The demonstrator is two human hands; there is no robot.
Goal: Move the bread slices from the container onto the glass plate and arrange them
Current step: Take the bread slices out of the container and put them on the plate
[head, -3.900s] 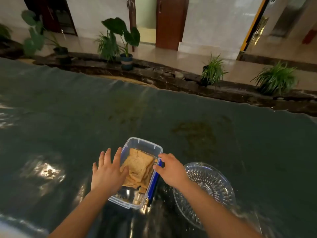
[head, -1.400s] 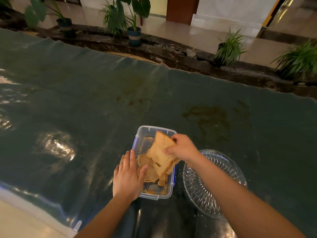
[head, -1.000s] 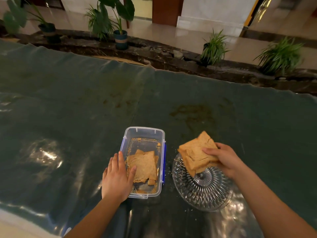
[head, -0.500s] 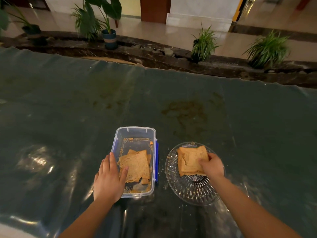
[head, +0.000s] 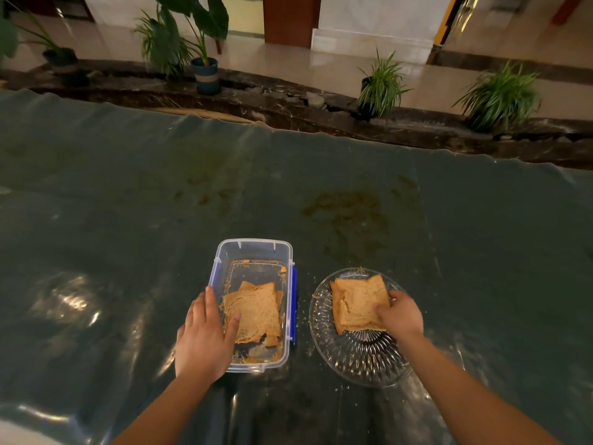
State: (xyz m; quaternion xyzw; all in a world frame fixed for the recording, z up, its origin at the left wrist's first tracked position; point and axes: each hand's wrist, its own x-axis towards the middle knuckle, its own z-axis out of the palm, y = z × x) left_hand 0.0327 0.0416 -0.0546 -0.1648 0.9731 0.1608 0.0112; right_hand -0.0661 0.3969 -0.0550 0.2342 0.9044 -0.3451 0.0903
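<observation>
Resting flat and open on the near-left rim of the clear rectangular plastic container [head: 253, 252], thumb touching the leftover brown bread slices [head: 252, 311], the left hand [head: 203, 338] steadies it while the right hand [head: 399, 316] pinches a stack of toasted slices [head: 354, 301] on the round ribbed glass plate [head: 353, 358].

Table [head: 321, 194] covered by dark, glossy, wrinkled sheet with brownish stains mid-surface. Directly on it: clear container [head: 253, 248], and glass plate [head: 362, 364] just beside it on the right. Crumbs scattered between them.
</observation>
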